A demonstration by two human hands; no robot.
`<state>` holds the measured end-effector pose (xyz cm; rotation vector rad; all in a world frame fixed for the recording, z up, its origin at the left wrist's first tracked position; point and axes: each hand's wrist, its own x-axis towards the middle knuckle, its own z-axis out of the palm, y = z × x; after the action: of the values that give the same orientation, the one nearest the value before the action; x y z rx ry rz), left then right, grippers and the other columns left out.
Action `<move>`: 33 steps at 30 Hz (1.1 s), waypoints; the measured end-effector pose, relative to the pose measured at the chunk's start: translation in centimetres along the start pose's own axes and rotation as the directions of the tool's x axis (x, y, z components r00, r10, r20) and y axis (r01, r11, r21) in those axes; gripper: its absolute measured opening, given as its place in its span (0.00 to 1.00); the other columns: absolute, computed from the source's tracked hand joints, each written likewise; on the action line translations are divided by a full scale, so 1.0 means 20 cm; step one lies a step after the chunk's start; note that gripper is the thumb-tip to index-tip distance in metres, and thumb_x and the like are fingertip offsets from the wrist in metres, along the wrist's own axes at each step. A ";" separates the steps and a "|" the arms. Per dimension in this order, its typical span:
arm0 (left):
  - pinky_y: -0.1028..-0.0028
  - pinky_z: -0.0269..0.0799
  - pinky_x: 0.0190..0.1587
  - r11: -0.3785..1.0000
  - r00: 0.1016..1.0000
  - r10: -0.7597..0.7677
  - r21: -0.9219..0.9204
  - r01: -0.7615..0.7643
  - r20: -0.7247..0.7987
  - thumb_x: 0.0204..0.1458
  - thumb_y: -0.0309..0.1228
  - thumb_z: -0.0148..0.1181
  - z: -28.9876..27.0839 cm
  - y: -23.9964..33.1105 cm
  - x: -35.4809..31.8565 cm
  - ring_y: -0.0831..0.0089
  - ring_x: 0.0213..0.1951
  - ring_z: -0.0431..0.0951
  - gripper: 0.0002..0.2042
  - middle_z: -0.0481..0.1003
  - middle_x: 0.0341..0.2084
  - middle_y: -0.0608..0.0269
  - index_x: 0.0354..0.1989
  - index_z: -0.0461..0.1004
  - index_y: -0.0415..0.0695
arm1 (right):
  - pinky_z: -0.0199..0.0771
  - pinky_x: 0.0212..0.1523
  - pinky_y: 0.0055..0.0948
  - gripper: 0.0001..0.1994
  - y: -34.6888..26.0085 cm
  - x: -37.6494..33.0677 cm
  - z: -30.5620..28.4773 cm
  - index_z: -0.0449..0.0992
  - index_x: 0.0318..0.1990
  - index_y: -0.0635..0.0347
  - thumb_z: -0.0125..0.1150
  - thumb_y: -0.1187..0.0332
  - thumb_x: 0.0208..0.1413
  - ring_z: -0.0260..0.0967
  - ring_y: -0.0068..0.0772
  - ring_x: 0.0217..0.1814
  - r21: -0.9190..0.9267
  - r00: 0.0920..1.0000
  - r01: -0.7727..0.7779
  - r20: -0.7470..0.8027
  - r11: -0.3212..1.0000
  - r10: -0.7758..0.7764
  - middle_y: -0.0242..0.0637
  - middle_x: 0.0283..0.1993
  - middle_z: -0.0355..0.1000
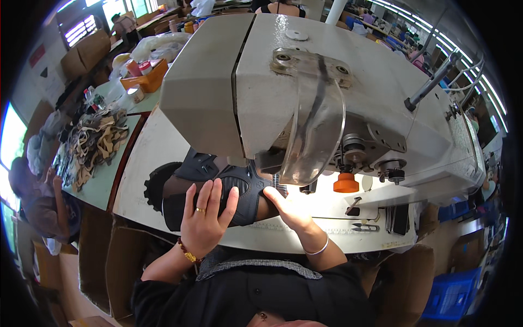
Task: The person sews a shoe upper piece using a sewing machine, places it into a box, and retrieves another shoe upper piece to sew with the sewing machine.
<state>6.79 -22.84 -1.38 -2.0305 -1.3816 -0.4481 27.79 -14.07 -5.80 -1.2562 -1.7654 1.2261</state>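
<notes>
A black boot with a chunky lugged sole at its left end lies on its side under the head of a sewing machine. My left hand rests on its near side, fingers stretched and slightly spread. At the boot's right end, my right hand touches the edge with straight fingers; part of it is washed out by the bright light. The needle area is just above the boot, partly hidden by the machine head and a clear plastic guard.
Thread snips and a small tool lie right of my right hand, near an orange knob. Fabric scraps and an orange bin are on the left table. Cardboard boxes flank me; another person sits left.
</notes>
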 end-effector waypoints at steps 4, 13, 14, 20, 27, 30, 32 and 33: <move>0.51 0.63 0.59 1.000 1.000 0.019 -0.021 -0.019 0.017 0.47 0.28 0.52 -0.01 -0.04 0.03 0.58 0.54 0.71 0.21 0.71 0.51 0.51 0.54 0.71 0.49 | 0.71 0.45 0.28 0.17 0.01 0.00 0.00 0.77 0.45 0.65 0.62 0.58 0.58 0.73 0.32 0.41 -0.146 0.992 0.099 -0.059 0.984 -0.109 0.41 0.39 0.77; 0.51 0.62 0.60 0.998 0.998 0.035 -0.056 -0.032 0.045 0.50 0.29 0.51 -0.02 -0.08 0.06 0.58 0.53 0.70 0.21 0.71 0.51 0.51 0.56 0.69 0.50 | 0.70 0.39 0.25 0.15 -0.06 -0.01 0.03 0.78 0.37 0.66 0.62 0.60 0.58 0.71 0.25 0.34 -0.082 0.987 0.125 -0.093 0.989 -0.132 0.37 0.33 0.76; 0.51 0.62 0.60 0.997 0.998 0.036 -0.065 -0.033 0.057 0.49 0.28 0.51 -0.02 -0.08 0.07 0.58 0.53 0.70 0.22 0.70 0.51 0.51 0.56 0.69 0.49 | 0.70 0.39 0.25 0.14 -0.09 -0.02 0.03 0.78 0.37 0.66 0.62 0.60 0.58 0.71 0.24 0.34 -0.014 0.960 0.214 -0.185 0.977 -0.213 0.36 0.32 0.76; 0.51 0.61 0.61 0.996 0.997 0.021 -0.082 -0.014 0.079 0.47 0.26 0.52 -0.03 -0.07 0.09 0.58 0.53 0.70 0.24 0.70 0.50 0.51 0.57 0.69 0.49 | 0.71 0.44 0.25 0.17 -0.14 -0.04 0.02 0.75 0.45 0.67 0.61 0.60 0.59 0.72 0.25 0.39 0.251 0.991 0.074 -0.129 0.965 -0.043 0.38 0.39 0.76; 0.51 0.59 0.62 0.990 0.995 0.031 -0.138 -0.018 0.092 0.42 0.24 0.55 -0.04 -0.11 0.13 0.57 0.53 0.69 0.28 0.70 0.50 0.51 0.58 0.67 0.47 | 0.71 0.47 0.25 0.18 0.00 -0.03 0.05 0.72 0.48 0.69 0.62 0.62 0.59 0.72 0.25 0.43 0.071 0.950 0.260 -0.197 0.963 -0.242 0.39 0.41 0.76; 0.51 0.58 0.62 0.987 0.990 0.030 -0.160 -0.008 0.136 0.41 0.23 0.55 -0.05 -0.11 0.15 0.57 0.53 0.69 0.30 0.70 0.50 0.52 0.59 0.66 0.47 | 0.71 0.47 0.23 0.16 0.13 0.01 0.07 0.72 0.49 0.69 0.61 0.66 0.60 0.71 0.23 0.43 0.191 0.969 0.210 -0.173 0.959 -0.178 0.37 0.42 0.75; 0.51 0.58 0.62 0.987 0.988 0.033 -0.159 -0.009 0.149 0.41 0.23 0.55 -0.05 -0.13 0.16 0.57 0.53 0.68 0.30 0.70 0.50 0.52 0.59 0.66 0.47 | 0.70 0.48 0.22 0.14 0.11 0.01 0.08 0.72 0.49 0.68 0.61 0.68 0.60 0.70 0.22 0.44 0.304 0.980 0.179 -0.137 0.936 -0.144 0.36 0.43 0.75; 0.51 0.58 0.63 0.987 0.986 0.039 -0.159 -0.013 0.161 0.40 0.23 0.56 -0.05 -0.13 0.16 0.57 0.53 0.68 0.31 0.70 0.50 0.52 0.60 0.65 0.47 | 0.69 0.48 0.21 0.13 0.09 0.01 0.08 0.72 0.49 0.67 0.60 0.69 0.60 0.70 0.21 0.44 0.412 0.989 0.143 -0.099 0.900 -0.112 0.35 0.43 0.74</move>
<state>5.68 -20.59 2.11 -2.2543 -1.4547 -0.3974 26.96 -14.25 -8.05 -0.9076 -1.4074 1.3718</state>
